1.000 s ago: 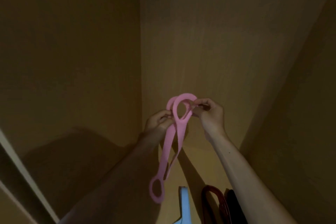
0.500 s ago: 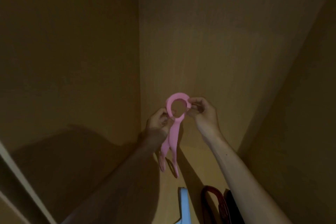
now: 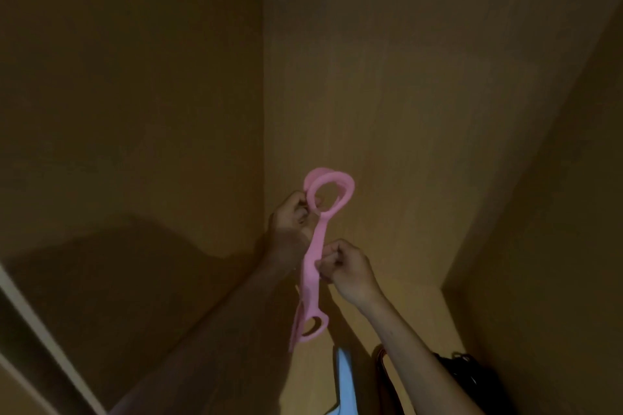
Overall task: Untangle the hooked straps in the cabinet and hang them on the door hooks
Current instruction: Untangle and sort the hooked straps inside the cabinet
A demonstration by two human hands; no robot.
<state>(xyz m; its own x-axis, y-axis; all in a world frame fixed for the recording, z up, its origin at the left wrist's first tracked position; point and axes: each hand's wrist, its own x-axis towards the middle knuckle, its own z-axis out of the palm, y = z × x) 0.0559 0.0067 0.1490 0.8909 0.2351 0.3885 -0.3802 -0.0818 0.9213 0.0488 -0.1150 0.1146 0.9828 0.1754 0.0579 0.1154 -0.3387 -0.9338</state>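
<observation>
**Both hands gripping the pink straps, mid-air inside the cabinet**

I'm looking into the cabinet through the head cam. Its brown back panel is filling most of the frame, with the left side wall meeting it at a vertical corner and the right side wall sitting darker. The floor panel is showing as a lighter wedge low down. A pale strip is cutting across the lower-left corner (door edge or frame, I can't tell which). Both forearms are reaching up from the bottom edge, the left one in shadow.

The left hand is sitting higher, fingers curled, pinching the left rim of the top loops. The right hand is sitting lower and to the right, clenched, pinching the flat middle run of the bands.

The pink straps are hanging between the hands, in front of the back corner and above the floor. Two ring ends are overlapping at the top, and the flat bands are running down together. A smaller ring end is dangling below the right hand.

Along the bottom edge I'm seeing a light blue item, a dark red curved item just right of it, and a black item beside the right forearm.
</observation>
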